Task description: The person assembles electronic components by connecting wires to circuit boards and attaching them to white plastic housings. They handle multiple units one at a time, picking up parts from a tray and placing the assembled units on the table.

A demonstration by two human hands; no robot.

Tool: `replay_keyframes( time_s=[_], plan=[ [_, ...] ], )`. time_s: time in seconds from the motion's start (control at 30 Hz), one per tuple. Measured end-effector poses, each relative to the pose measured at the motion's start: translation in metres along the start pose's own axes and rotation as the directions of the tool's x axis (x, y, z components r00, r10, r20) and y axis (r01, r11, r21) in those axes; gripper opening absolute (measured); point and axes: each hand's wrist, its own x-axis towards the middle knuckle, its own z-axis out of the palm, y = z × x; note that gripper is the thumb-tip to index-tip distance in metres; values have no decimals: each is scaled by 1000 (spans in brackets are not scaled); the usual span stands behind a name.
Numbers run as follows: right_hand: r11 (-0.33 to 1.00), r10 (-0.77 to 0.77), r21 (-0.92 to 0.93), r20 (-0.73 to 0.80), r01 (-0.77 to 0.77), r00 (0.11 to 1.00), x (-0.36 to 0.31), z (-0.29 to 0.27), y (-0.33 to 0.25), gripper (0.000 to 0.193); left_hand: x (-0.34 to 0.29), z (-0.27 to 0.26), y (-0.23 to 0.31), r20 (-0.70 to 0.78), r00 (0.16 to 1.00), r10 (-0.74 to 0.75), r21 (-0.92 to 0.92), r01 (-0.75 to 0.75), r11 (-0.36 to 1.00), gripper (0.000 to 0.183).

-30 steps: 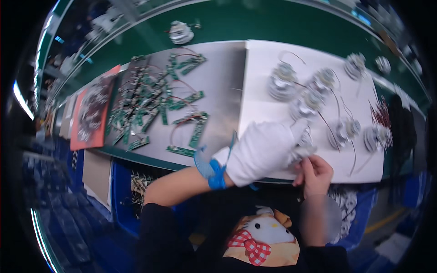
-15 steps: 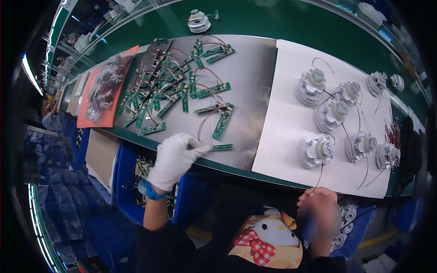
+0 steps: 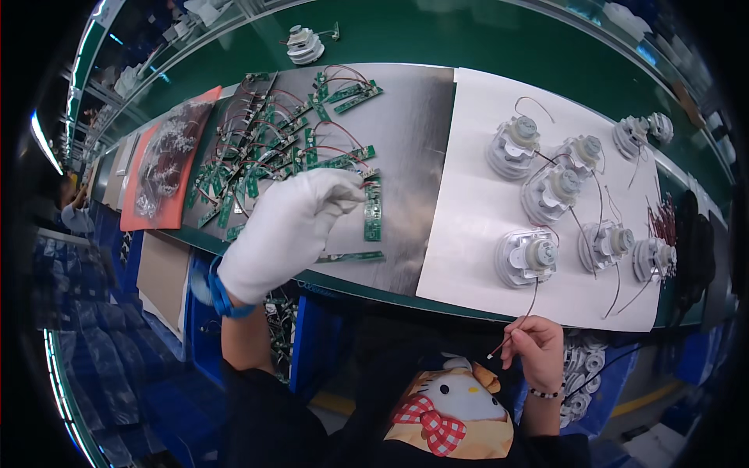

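My left hand (image 3: 285,226), in a white glove, is over the near edge of the metal sheet. Its fingertips are pinched at the top end of a narrow green circuit board (image 3: 373,212); the exact grip is partly hidden. Below the fingers lies another green board strip (image 3: 355,257). My bare right hand (image 3: 538,351) pinches a thin dark wire (image 3: 509,335) just off the front edge, with a small white plug at its free end. That wire runs up to a white round motor-like unit (image 3: 528,257) on the white sheet.
Several wired green boards (image 3: 273,140) are heaped on the metal sheet (image 3: 417,156). An orange pad (image 3: 199,148) with a clear bag of small parts lies left. More white units (image 3: 554,191) stand on the white sheet (image 3: 460,234). Blue bins (image 3: 207,343) sit below the edge.
My left hand has left the near board strip and moved up to the board above it. My right hand, blurred before, now shows the wire's plug end between its fingers. The view has shifted slightly.
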Motion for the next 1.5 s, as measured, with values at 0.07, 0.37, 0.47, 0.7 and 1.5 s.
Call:
replay_keyframes(
  time_s=[0.07, 0.37, 0.47, 0.7, 1.5],
  plan=[
    [1000, -2, 10, -2, 2, 1000, 0, 0, 1, 10, 7, 1, 17, -44, 992, -119, 158, 124, 980, 15],
    [999, 13, 36, 77, -16, 997, 3, 1, 4, 9, -9, 63, -12, -216, 950, -227, 723, 312, 617, 43],
    [996, 81, 39, 113, -86, 990, 1, 4, 1, 10, -1, 61, -19, -121, 952, -283, 722, 280, 632, 41],
    [987, 142, 45, 211, -155, 967, 5, 12, 0, 10, 19, 54, -3, 81, 803, -591, 580, 444, 683, 35],
    [471, -701, -732, 28, 492, 713, 26, 40, 4, 11, -34, 99, 72, 516, 733, -443, -362, 655, 663, 18]
  ],
)
